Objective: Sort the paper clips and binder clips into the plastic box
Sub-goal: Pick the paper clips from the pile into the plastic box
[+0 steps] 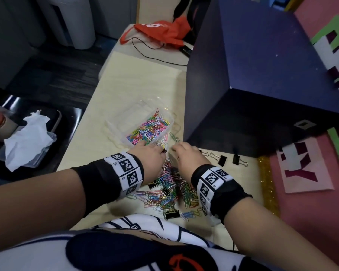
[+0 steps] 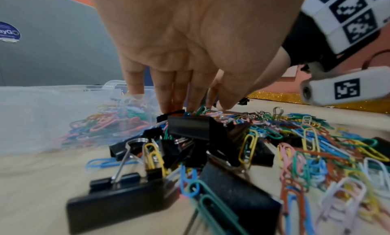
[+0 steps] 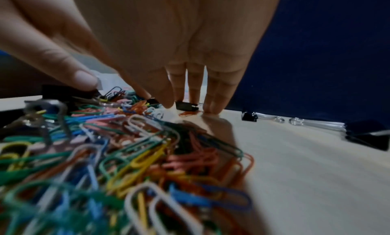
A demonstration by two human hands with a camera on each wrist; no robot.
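Here, both hands, left hand (image 1: 148, 156) and right hand (image 1: 189, 156), fingers extended on mixed clip pile (image 1: 170, 189) near plastic box (image 1: 169, 122); risk: tangled paper clips snagging binder clips, landing missorted.

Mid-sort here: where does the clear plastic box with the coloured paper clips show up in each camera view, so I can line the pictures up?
Head: plastic box sits centre frame, just beyond the left hand.
Left wrist: plastic box fills the left side, behind the fingers.
Right wrist: not clearly in it; the hand blocks that area.
Shared landmark: the loose pile of coloured paper clips on the table.
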